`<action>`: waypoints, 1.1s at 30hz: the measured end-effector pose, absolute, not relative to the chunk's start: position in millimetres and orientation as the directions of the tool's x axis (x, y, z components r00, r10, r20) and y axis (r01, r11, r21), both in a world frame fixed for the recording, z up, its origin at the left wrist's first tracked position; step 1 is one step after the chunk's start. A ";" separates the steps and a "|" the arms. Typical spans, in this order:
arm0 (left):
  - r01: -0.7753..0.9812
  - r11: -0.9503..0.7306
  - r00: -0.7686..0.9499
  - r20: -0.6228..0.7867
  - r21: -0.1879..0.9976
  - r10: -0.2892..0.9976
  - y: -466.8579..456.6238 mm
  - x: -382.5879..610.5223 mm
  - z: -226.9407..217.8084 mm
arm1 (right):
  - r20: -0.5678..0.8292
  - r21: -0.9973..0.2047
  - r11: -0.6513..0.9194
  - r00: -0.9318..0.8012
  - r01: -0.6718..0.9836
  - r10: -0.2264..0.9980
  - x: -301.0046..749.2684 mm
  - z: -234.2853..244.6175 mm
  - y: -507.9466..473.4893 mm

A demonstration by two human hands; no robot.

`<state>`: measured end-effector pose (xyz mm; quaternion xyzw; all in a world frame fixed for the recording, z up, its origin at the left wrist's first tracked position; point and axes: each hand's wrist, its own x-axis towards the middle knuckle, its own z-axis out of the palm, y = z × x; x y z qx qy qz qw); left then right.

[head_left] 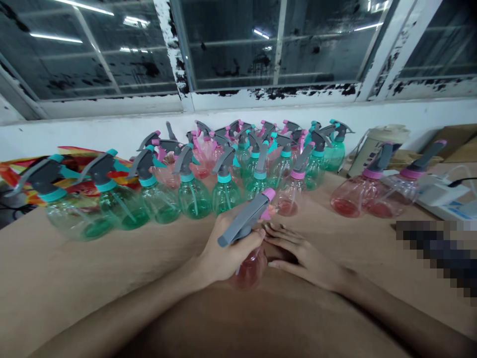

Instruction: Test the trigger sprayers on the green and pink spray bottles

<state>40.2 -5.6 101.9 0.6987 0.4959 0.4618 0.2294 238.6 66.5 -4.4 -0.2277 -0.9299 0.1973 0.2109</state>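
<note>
My left hand [223, 251] is wrapped round the neck of a pink spray bottle [249, 272] with a grey trigger head and pink nozzle. The bottle stands close to me at the table's middle, and my fingers hide its collar. Just right of it, my right hand [298, 251] lies with its fingers stretched out, palm down, fingertips near the bottle. Whether they touch it I cannot tell. Beyond my hands stands a row of green spray bottles [194, 201] with teal collars. A clear pink spray bottle [288, 199] is behind my right hand.
Two pink spray bottles [346, 199] stand at the right, near a pale flask [378, 144] and a white power strip [439, 191]. More bottles crowd against the white wall. A red and yellow bag [85, 186] lies at the back left. Windows [268, 44] rise behind.
</note>
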 end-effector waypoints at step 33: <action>0.428 -0.425 0.081 0.434 0.798 0.897 -4.8 40.1 100.8 | 0.269 -0.413 0.828 -0.818 0.379 0.508 235.6 -1.7 67.2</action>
